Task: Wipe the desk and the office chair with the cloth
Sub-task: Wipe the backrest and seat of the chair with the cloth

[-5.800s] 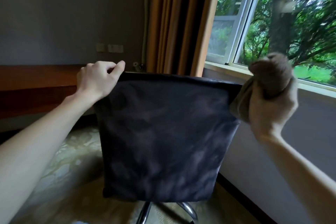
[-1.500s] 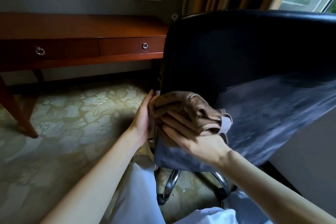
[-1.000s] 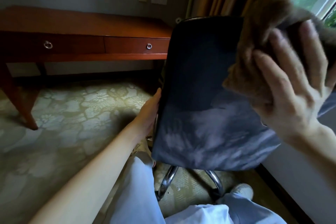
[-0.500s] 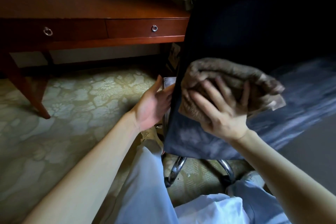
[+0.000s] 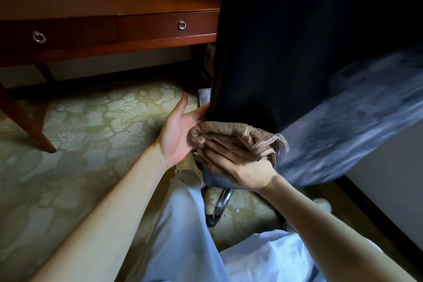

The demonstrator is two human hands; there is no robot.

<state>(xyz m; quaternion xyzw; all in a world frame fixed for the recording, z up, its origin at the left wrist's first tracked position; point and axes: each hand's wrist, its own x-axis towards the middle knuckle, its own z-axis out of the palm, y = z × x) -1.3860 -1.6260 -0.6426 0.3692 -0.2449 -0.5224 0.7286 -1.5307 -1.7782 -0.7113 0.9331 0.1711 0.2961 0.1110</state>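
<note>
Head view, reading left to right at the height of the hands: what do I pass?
Desk leg → left hand → cloth → chair back. The right hand lies under the cloth, so it has no place of its own in the order.

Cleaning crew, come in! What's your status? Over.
Right hand presses cloth on chair back, lower corner. Left hand open, touching chair's edge. Desk beyond, not touched. Nothing in the way.
</note>
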